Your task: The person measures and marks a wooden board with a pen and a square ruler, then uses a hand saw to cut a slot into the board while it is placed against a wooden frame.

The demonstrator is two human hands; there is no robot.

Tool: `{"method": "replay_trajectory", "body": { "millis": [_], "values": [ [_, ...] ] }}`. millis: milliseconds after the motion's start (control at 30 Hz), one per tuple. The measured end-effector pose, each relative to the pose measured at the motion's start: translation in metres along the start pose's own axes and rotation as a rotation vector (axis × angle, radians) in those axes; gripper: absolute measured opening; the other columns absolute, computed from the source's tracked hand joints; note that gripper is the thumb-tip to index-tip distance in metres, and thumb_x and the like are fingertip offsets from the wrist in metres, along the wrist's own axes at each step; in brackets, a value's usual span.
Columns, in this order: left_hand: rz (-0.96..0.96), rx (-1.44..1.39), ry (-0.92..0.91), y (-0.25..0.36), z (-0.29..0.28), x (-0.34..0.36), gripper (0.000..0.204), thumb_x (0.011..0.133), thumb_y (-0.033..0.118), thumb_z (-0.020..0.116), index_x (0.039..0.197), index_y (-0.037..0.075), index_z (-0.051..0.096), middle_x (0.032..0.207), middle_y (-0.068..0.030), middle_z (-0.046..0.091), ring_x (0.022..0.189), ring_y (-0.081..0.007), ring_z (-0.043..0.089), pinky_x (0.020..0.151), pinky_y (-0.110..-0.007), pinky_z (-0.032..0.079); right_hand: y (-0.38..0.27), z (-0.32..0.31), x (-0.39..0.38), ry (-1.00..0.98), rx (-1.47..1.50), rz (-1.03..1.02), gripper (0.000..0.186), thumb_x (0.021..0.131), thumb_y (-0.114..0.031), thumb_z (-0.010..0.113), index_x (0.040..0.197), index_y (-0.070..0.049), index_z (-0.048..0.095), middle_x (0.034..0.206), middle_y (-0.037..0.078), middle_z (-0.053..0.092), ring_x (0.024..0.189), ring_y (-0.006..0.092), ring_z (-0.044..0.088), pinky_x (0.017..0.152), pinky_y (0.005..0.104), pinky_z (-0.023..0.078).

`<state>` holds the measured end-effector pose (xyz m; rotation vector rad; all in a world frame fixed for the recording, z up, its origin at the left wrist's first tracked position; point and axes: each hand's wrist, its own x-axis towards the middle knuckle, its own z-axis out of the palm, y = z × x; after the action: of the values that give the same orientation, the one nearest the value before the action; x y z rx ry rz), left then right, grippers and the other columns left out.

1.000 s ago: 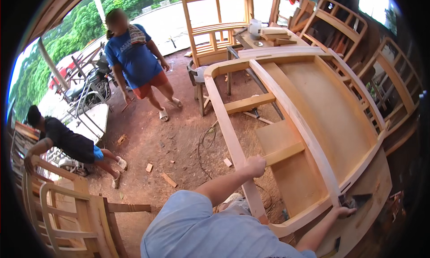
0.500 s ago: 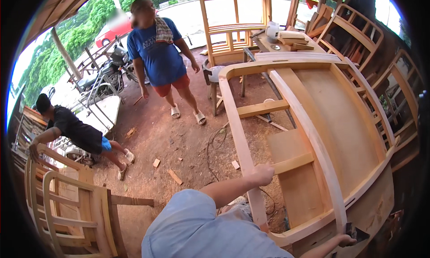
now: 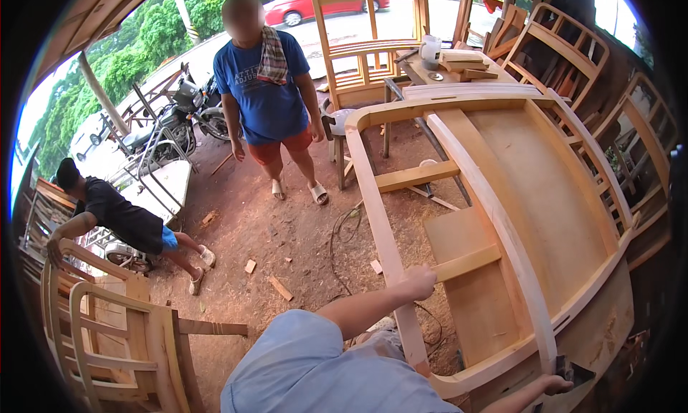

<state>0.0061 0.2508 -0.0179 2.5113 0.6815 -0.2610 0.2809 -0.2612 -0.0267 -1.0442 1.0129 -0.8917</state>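
A large curved wooden frame [image 3: 374, 205] fills the right half, with pale long rails, shorter crossbars and panels. My left hand [image 3: 419, 282] is closed at the near end of a yellowish crossbar [image 3: 467, 262] beside the left rail. My right hand [image 3: 555, 384] is closed on a dark object [image 3: 570, 373], too unclear to name, at the near end of the pale curved middle rail [image 3: 505, 234].
A co-worker in blue [image 3: 261, 90] stands facing me. Another in black [image 3: 122, 226] leans on wooden frames [image 3: 115, 295] at left. Behind are a motorcycle [image 3: 183, 119], a table with boards [image 3: 462, 65] and a red car [image 3: 326, 8]. Wood scraps [image 3: 279, 287] and cords lie underfoot.
The view has shifted slightly. The co-worker in blue has moved a little rightward and turned toward me. The red car has travelled rightward along the road. My hands keep their places on the frame.
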Motion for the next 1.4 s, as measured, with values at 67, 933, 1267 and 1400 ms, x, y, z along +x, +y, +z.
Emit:
{"method": "replay_trajectory", "body": {
  "millis": [67, 933, 1267, 1400],
  "values": [
    [-0.004, -0.012, -0.023, -0.002, 0.001, -0.001, 0.022, 0.089, 0.017, 0.067, 0.105, 0.006, 0.078, 0.117, -0.0202, 0.07, 0.107, -0.0377, 0.071, 0.09, -0.047, 0.059, 0.009, 0.004, 0.011, -0.058, 0.066, -0.02, 0.056, 0.098, -0.045, 0.057, 0.108, 0.008, 0.072, 0.116, 0.02, 0.072, 0.101, 0.0317, 0.072, 0.087, 0.0451, 0.064],
    [-0.05, 0.017, -0.045, 0.004, -0.006, -0.003, 0.026, 0.089, 0.017, 0.064, 0.11, 0.007, 0.077, 0.122, -0.0194, 0.067, 0.11, -0.0386, 0.07, 0.095, -0.047, 0.058, 0.017, 0.004, 0.026, -0.003, -0.015, 0.018, 0.058, 0.096, -0.047, 0.059, 0.107, 0.009, 0.071, 0.115, 0.021, 0.072, 0.102, 0.0347, 0.072, 0.09, 0.0473, 0.064],
    [-0.019, 0.023, -0.061, 0.009, -0.009, 0.001, 0.028, 0.088, 0.016, 0.063, 0.11, 0.005, 0.077, 0.121, -0.0204, 0.067, 0.111, -0.0391, 0.069, 0.095, -0.047, 0.057, 0.024, 0.003, 0.049, -0.099, 0.082, -0.001, 0.053, 0.099, -0.043, 0.055, 0.107, 0.007, 0.071, 0.112, 0.018, 0.072, 0.096, 0.0304, 0.071, 0.085, 0.046, 0.064],
    [-0.069, 0.031, -0.048, 0.002, -0.003, -0.004, 0.028, 0.089, 0.019, 0.065, 0.111, 0.005, 0.077, 0.12, -0.0205, 0.067, 0.11, -0.0389, 0.07, 0.094, -0.047, 0.058, 0.002, -0.005, -0.019, -0.115, 0.027, -0.06, 0.061, 0.101, -0.049, 0.056, 0.11, 0.011, 0.069, 0.123, 0.023, 0.07, 0.108, 0.035, 0.071, 0.091, 0.0459, 0.064]
  ]
}}
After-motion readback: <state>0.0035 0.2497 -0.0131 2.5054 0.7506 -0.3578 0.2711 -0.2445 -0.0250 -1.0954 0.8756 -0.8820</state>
